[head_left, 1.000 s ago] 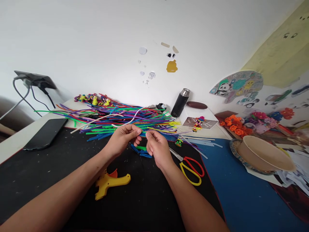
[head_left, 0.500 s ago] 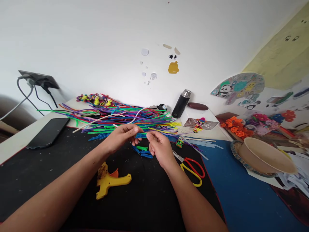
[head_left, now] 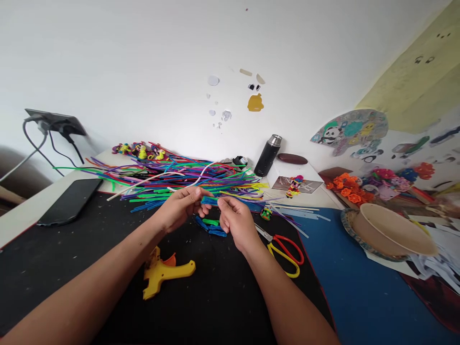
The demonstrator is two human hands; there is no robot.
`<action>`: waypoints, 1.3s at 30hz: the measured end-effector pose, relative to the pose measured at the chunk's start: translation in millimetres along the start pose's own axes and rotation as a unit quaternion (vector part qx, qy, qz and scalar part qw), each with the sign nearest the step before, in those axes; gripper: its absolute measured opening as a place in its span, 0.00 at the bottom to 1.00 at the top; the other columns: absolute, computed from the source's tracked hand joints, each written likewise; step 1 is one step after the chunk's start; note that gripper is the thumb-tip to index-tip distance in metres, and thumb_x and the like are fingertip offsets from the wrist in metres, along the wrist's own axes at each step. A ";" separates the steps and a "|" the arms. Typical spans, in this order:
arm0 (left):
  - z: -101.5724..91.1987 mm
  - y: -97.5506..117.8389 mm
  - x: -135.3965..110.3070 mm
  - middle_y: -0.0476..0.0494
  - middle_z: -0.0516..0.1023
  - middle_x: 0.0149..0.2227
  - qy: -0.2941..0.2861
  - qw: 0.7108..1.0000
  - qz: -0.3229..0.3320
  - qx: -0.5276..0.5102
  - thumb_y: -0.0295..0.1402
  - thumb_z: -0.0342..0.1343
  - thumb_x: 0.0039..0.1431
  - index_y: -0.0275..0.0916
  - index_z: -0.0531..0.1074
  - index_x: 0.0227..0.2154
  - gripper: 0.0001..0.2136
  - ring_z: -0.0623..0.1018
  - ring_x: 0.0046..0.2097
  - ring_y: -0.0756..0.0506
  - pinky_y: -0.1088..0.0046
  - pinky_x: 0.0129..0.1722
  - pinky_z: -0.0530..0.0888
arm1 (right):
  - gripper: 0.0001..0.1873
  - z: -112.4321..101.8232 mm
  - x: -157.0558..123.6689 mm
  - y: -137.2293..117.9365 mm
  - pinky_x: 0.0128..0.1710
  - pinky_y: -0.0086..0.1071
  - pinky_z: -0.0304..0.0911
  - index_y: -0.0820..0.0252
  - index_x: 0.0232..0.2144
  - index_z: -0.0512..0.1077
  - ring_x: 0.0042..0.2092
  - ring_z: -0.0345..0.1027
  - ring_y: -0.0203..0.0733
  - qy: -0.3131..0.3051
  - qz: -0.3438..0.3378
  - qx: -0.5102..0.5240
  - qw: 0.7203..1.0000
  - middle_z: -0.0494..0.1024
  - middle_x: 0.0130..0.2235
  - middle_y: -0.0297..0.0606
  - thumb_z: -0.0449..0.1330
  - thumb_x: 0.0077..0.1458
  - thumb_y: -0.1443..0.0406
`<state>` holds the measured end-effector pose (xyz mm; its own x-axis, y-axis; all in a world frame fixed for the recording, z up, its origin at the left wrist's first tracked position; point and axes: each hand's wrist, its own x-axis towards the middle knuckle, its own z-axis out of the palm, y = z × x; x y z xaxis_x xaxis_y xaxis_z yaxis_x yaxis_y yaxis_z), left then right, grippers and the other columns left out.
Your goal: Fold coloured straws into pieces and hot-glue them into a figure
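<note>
Between my two hands a short blue folded pipe cleaner [head_left: 210, 201] is stretched sideways above the black mat. My left hand [head_left: 185, 205] pinches its left end with thumb and fingers. My right hand [head_left: 234, 218] grips the right end, the thumb lying on top. Just below, a few blue folded pipe cleaner pieces [head_left: 217, 231] and a green piece [head_left: 211, 222] lie on the mat. A yellow glue gun [head_left: 168, 272] rests nearer to me, under my left forearm. To the right of my right hand lie scissors [head_left: 286, 254] with red and yellow handles.
Behind my hands spreads a pile of coloured pipe cleaners [head_left: 172, 177]. A black phone [head_left: 70, 202] lies on the left. A black thermos [head_left: 268, 155] stands beside a white box [head_left: 298, 179] at the back. Right of the mat are a beige bowl [head_left: 397, 230] and orange flowers [head_left: 348, 189].
The view has shifted slightly. Both hands keep hold of the blue pipe cleaner in nearly the same place, with the left end now a little more exposed.
</note>
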<state>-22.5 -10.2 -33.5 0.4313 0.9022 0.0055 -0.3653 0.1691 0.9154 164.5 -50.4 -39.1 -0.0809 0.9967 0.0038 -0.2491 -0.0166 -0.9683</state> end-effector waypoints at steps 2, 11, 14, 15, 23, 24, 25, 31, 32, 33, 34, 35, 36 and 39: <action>-1.7 -0.4 -0.3 0.37 0.86 0.30 -0.014 0.999 -0.008 -0.030 0.47 0.76 0.52 0.33 0.84 0.39 0.21 0.83 0.29 0.46 0.74 0.30 0.79 | 0.24 -0.2 0.2 0.2 0.17 0.27 0.45 0.59 0.33 0.74 0.15 0.52 0.29 0.000 0.005 0.024 1.000 0.59 0.15 0.19 0.71 0.54 0.45; 1.6 -3.6 0.0 0.40 0.86 0.29 -0.012 0.998 -0.013 -0.059 0.40 0.79 0.49 0.34 0.84 0.39 0.18 0.83 0.28 0.48 0.76 0.31 0.80 | 0.25 -0.7 1.5 1.4 0.17 0.27 0.45 0.59 0.32 0.74 0.15 0.50 0.29 -0.004 0.023 0.050 0.998 0.58 0.15 0.19 0.73 0.52 0.45; 3.1 -4.4 0.6 0.41 0.86 0.28 -0.006 0.998 -0.015 -0.057 0.41 0.79 0.47 0.35 0.84 0.37 0.19 0.83 0.27 0.49 0.77 0.30 0.80 | 0.25 -1.1 2.4 2.8 0.17 0.27 0.45 0.59 0.32 0.73 0.15 0.50 0.28 -0.006 0.022 0.049 0.999 0.58 0.15 0.19 0.72 0.52 0.45; 3.3 -4.4 0.7 0.41 0.86 0.28 -0.005 0.998 -0.015 -0.055 0.42 0.79 0.47 0.35 0.84 0.37 0.19 0.82 0.27 0.49 0.77 0.30 0.80 | 0.25 -1.1 2.5 3.1 0.17 0.27 0.45 0.59 0.32 0.73 0.15 0.50 0.28 -0.006 0.022 0.049 0.999 0.58 0.15 0.19 0.72 0.52 0.44; -1.1 5.9 -1.3 0.40 0.84 0.28 -0.009 1.000 -0.030 0.001 0.50 0.76 0.49 0.34 0.82 0.35 0.22 0.83 0.29 0.45 0.73 0.31 0.79 | 0.24 -0.7 -1.0 0.5 0.18 0.28 0.47 0.59 0.34 0.74 0.15 0.52 0.30 -0.015 -0.004 -0.014 1.000 0.59 0.15 0.20 0.69 0.56 0.44; -1.8 7.7 -1.8 0.40 0.84 0.28 -0.007 0.999 -0.031 0.016 0.51 0.75 0.50 0.35 0.82 0.35 0.23 0.83 0.29 0.45 0.72 0.31 0.79 | 0.24 -1.1 -1.5 0.4 0.18 0.28 0.48 0.59 0.35 0.75 0.16 0.53 0.31 -0.020 -0.010 -0.029 0.999 0.60 0.15 0.20 0.68 0.57 0.44; -2.3 9.3 -2.3 0.41 0.83 0.28 -0.004 0.999 -0.031 0.035 0.51 0.75 0.50 0.35 0.82 0.34 0.22 0.83 0.30 0.45 0.71 0.32 0.79 | 0.24 -1.6 -1.7 0.4 0.18 0.28 0.48 0.59 0.36 0.75 0.16 0.53 0.31 -0.025 -0.013 -0.043 0.999 0.61 0.15 0.21 0.68 0.57 0.44; -3.6 13.9 -2.7 0.45 0.81 0.30 -0.054 0.985 -0.019 0.161 0.46 0.73 0.55 0.37 0.79 0.34 0.17 0.79 0.33 0.47 0.72 0.35 0.77 | 0.23 -4.3 -1.3 -1.3 0.18 0.29 0.51 0.59 0.36 0.75 0.17 0.55 0.32 -0.030 -0.019 -0.087 0.996 0.63 0.16 0.22 0.65 0.59 0.44; -3.4 13.7 -2.5 0.46 0.80 0.30 -0.066 0.983 -0.022 0.168 0.44 0.73 0.55 0.37 0.79 0.36 0.16 0.79 0.33 0.48 0.73 0.35 0.76 | 0.23 -4.5 -1.2 -1.6 0.19 0.29 0.52 0.59 0.36 0.75 0.17 0.55 0.32 -0.031 -0.021 -0.091 0.995 0.63 0.16 0.22 0.65 0.60 0.45; -3.2 13.3 -2.4 0.48 0.79 0.30 -0.077 0.982 -0.027 0.171 0.42 0.74 0.55 0.37 0.78 0.37 0.16 0.78 0.33 0.48 0.73 0.35 0.76 | 0.23 -4.6 -1.2 -1.8 0.19 0.29 0.52 0.59 0.37 0.75 0.17 0.55 0.32 -0.033 -0.022 -0.094 0.995 0.63 0.16 0.22 0.65 0.60 0.45; -2.8 12.8 -2.3 0.49 0.79 0.31 -0.087 0.981 -0.031 0.173 0.41 0.74 0.55 0.37 0.77 0.37 0.16 0.77 0.32 0.49 0.73 0.34 0.75 | 0.22 -4.6 -1.1 -1.8 0.19 0.29 0.52 0.59 0.37 0.75 0.17 0.55 0.32 -0.035 -0.022 -0.095 0.995 0.64 0.16 0.22 0.64 0.61 0.45; -2.4 12.3 -2.4 0.49 0.78 0.31 -0.094 0.979 -0.033 0.175 0.40 0.74 0.54 0.37 0.76 0.37 0.16 0.77 0.32 0.49 0.73 0.34 0.75 | 0.22 -4.6 -1.1 -1.9 0.19 0.29 0.52 0.60 0.37 0.75 0.17 0.55 0.32 -0.038 -0.021 -0.096 0.994 0.64 0.16 0.23 0.64 0.61 0.46; -1.9 11.9 -2.6 0.50 0.77 0.31 -0.097 0.979 -0.030 0.177 0.39 0.74 0.54 0.37 0.76 0.37 0.15 0.77 0.32 0.49 0.73 0.34 0.75 | 0.22 -4.6 -1.1 -2.0 0.19 0.28 0.52 0.60 0.38 0.76 0.17 0.55 0.32 -0.040 -0.019 -0.093 0.995 0.65 0.17 0.23 0.64 0.61 0.46; -0.8 11.4 -3.6 0.49 0.77 0.32 -0.076 0.980 -0.006 0.185 0.38 0.73 0.55 0.37 0.75 0.38 0.15 0.77 0.34 0.48 0.73 0.34 0.75 | 0.22 -4.7 -0.7 -3.9 0.19 0.28 0.51 0.60 0.39 0.76 0.17 0.55 0.32 -0.023 -0.009 -0.056 0.998 0.65 0.17 0.23 0.65 0.61 0.46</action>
<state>-28.8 -11.2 -23.3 0.5617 0.8269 0.0274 -0.0477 -0.0007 0.9989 170.0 -50.6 -36.5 -0.1223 0.9920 0.0311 -0.1414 0.0136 -0.9899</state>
